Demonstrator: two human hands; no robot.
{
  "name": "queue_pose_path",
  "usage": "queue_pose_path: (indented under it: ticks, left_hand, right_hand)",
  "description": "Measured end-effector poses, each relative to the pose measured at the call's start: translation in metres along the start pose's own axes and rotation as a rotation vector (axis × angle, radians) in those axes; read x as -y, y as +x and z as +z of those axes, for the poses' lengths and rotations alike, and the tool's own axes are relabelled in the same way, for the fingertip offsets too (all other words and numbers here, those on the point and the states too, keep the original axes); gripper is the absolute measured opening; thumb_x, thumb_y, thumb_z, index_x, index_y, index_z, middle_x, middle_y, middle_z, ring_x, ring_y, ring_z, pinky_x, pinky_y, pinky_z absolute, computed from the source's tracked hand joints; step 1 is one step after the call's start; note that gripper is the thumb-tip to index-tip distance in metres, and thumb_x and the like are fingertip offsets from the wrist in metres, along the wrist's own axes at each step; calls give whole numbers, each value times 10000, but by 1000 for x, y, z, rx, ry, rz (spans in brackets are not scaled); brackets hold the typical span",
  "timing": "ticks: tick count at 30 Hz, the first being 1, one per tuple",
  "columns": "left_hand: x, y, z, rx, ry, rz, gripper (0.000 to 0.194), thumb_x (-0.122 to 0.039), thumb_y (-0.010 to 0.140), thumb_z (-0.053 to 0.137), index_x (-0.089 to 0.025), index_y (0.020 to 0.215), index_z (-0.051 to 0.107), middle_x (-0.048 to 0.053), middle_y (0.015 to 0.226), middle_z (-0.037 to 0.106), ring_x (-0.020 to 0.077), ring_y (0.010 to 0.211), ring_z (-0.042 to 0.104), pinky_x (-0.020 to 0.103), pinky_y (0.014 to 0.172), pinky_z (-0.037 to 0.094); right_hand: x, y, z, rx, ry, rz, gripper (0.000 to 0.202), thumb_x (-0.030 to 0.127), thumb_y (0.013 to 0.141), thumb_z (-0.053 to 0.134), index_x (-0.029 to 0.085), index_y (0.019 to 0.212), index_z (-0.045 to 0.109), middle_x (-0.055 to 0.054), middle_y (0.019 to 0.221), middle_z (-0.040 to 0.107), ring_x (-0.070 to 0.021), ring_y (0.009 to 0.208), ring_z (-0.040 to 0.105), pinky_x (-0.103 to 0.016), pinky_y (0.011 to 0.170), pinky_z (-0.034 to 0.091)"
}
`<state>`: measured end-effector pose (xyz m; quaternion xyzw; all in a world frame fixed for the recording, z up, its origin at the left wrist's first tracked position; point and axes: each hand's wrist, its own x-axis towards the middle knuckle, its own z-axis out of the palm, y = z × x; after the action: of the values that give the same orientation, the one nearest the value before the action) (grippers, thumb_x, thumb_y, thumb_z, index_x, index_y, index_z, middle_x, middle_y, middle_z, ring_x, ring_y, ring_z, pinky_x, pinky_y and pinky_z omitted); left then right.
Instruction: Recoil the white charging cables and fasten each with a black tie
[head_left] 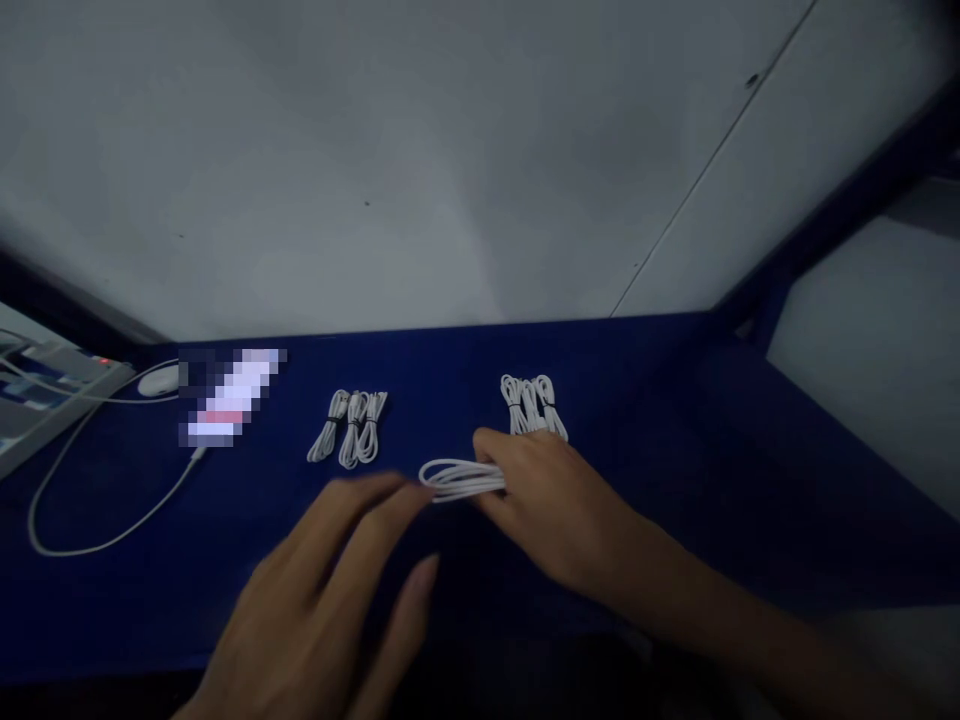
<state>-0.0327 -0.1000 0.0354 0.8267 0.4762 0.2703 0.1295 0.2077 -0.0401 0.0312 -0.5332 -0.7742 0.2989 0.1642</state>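
Observation:
A coiled white cable (461,479) is gripped in my right hand (559,500), its loops sticking out to the left of the fingers. My left hand (322,590) reaches in from the lower left with fingers apart; its fingertips are at the loop's left end, and I cannot tell if they touch it. Beyond my right hand lies a group of white cable bundles (529,400) with dark ties, partly hidden by the hand. Another group of tied white cable bundles (355,428) lies further left on the blue table (442,390).
A lit phone (236,398), blurred out, lies at the left with a white charging cable (120,548) plugged in. Beside it are a white rounded device (159,380) and a white tray-like box (60,405). A grey wall panel (360,180) rises behind the table.

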Motion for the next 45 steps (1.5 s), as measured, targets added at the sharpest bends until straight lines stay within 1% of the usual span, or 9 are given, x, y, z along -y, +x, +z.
queue_pose_path:
  ticks: [6, 11, 16, 21, 28, 33, 37, 41, 45]
  left_hand:
    - [12, 89, 29, -130, 396, 376, 299, -298, 1124, 466, -150, 1076, 722, 168, 1069, 669, 287, 877, 680, 396, 638, 609]
    - [34, 112, 44, -234, 209, 447, 136, -259, 1067, 564, -148, 1137, 601, 244, 1312, 684, 346, 1141, 723, 437, 818, 630]
    - [57, 117, 60, -147, 139, 381, 222, -308, 1108, 489, -190, 1168, 667, 71, 873, 768, 232, 695, 696, 371, 674, 549]
    - [72, 116, 70, -87, 43, 198, 379, -348, 1137, 457, -209, 813, 597, 33, 718, 636, 185, 601, 549, 334, 610, 400]
    - [66, 110, 70, 46, -215, -77, 487, -405, 1194, 340, -200, 805, 551, -36, 635, 496, 130, 535, 439, 278, 526, 322]
    - [58, 109, 74, 346, -881, -448, 566, -602, 1138, 426, -186, 773, 544, -30, 634, 459, 107, 530, 361, 250, 501, 262]
    - [50, 112, 69, 613, -1394, -679, 426, -506, 1116, 493, -178, 849, 546, -63, 692, 331, 87, 547, 192, 226, 508, 184]
    - [46, 111, 65, 772, -1489, -677, 403, -498, 1128, 481, -178, 890, 538, -61, 753, 289, 95, 582, 159, 218, 510, 186]
    - [48, 107, 68, 732, -1404, -586, 432, -532, 1119, 505, -209, 837, 452, -71, 722, 304, 90, 560, 190, 211, 486, 198]
  right_hand:
    - [-1, 12, -13, -11, 25, -63, 141, 173, 1027, 591, 193, 889, 619, -72, 833, 736, -177, 655, 635, -308, 566, 396]
    - [-6, 30, -28, 15, 42, -61, 194, 226, 994, 662, 199, 808, 616, -81, 816, 731, -197, 673, 660, -310, 543, 410]
    - [-18, 51, -23, 133, 176, -106, 244, 205, 954, 689, 207, 726, 600, -23, 694, 680, -144, 550, 586, -293, 490, 384]
    - [-36, 60, -10, 64, 377, -97, 174, 217, 888, 805, 216, 828, 642, 40, 714, 638, -131, 619, 573, -277, 549, 401]
    - [-50, 59, 2, -103, 580, -158, 235, 376, 1032, 741, 242, 1212, 671, -1, 954, 709, -165, 789, 635, -310, 695, 488]
    - [-49, 55, 10, -99, 467, -241, 148, 369, 1122, 578, 242, 1192, 605, 34, 829, 651, -149, 648, 566, -302, 609, 435]
    - [-49, 53, 11, -133, 427, -291, 156, 352, 1161, 474, 230, 1111, 559, 45, 748, 632, -149, 632, 578, -314, 650, 452]
    - [-54, 57, 12, -201, 277, -303, 266, 402, 1181, 425, 234, 1000, 523, 16, 771, 638, -162, 689, 595, -325, 689, 448]
    - [-62, 64, 16, -257, 110, -358, 350, 390, 1190, 391, 241, 878, 444, 26, 755, 532, -146, 648, 493, -325, 666, 391]
